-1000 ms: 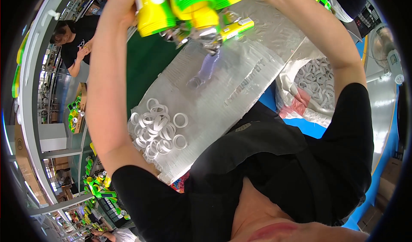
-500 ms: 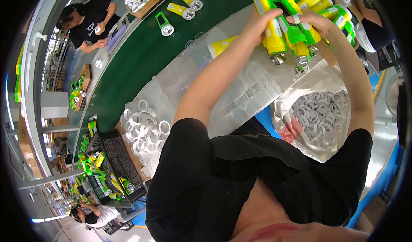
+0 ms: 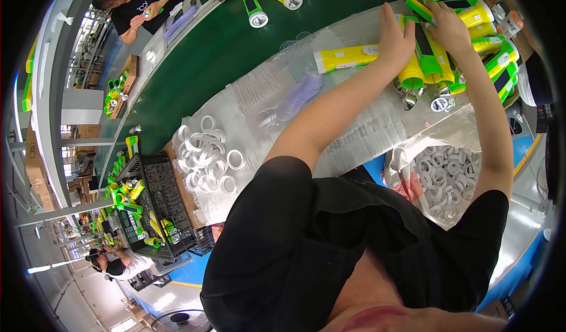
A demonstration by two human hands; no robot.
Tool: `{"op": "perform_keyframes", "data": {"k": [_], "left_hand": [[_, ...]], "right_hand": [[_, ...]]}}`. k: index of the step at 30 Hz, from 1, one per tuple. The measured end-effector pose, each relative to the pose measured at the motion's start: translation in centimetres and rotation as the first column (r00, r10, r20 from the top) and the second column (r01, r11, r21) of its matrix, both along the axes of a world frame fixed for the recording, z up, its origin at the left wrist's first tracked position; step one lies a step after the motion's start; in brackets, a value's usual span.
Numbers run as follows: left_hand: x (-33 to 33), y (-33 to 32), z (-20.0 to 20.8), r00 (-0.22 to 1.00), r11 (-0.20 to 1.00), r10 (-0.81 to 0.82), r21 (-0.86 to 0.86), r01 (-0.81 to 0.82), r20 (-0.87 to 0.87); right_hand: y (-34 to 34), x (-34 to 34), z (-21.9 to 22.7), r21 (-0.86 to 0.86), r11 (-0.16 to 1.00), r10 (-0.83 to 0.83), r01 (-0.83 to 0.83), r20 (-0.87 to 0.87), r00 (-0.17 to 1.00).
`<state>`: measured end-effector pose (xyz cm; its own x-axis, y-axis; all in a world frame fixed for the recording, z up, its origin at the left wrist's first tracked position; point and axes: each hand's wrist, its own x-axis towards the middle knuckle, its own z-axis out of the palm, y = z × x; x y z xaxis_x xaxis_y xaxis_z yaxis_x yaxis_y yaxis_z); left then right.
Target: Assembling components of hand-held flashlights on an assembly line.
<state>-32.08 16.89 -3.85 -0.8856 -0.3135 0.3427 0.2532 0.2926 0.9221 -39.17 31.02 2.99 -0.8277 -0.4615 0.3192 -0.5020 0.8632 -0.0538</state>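
Note:
My left hand (image 3: 396, 42) rests against the left side of a cluster of yellow and green flashlight bodies (image 3: 428, 52), its fingers stretched out and thumb apart. Curled over a green and yellow flashlight (image 3: 420, 11) at the top of that cluster is my right hand (image 3: 449, 30). The bodies lie side by side on the plastic-covered table, open ends toward me. Loose silver reflector heads (image 3: 442, 103) sit by those ends. To the left of my left hand lies a single yellow flashlight body (image 3: 345, 58), partly behind my wrist.
White rings (image 3: 206, 158) are heaped at the table's left, with more in a lined bag (image 3: 446, 176) by my right arm. Clear plastic pieces (image 3: 295, 99) lie mid-table. Finished flashlights (image 3: 255, 11) stand on the green belt (image 3: 200, 90). A black crate (image 3: 162, 208) and a co-worker (image 3: 138, 5) are left.
The flashlight bodies between my hands have come down beside the pile on the right. My left hand has loosened and straightened its fingers. The view has shifted.

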Motion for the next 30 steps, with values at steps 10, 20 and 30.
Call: {"op": "perform_keyframes", "data": {"k": [10, 20, 30], "left_hand": [[6.9, -21.6, 3.1, 0.991, 0.862, 0.123, -0.49, -0.132, -0.05], [11.5, -24.7, -2.2, 0.924, 0.686, 0.237, -0.725, 0.06, 0.301], [11.8, -25.2, -3.4, 0.988, 0.647, 0.093, -0.762, 0.037, 0.127]], "right_hand": [[-9.9, 8.7, 1.5, -0.192, 0.788, 0.595, -0.586, -0.011, 0.804], [-15.3, 9.0, -3.5, -0.025, 0.789, 0.548, -0.613, 0.48, 0.685], [-12.9, 7.9, -0.8, -0.51, 0.794, 0.557, -0.33, 0.393, 0.732]]}}
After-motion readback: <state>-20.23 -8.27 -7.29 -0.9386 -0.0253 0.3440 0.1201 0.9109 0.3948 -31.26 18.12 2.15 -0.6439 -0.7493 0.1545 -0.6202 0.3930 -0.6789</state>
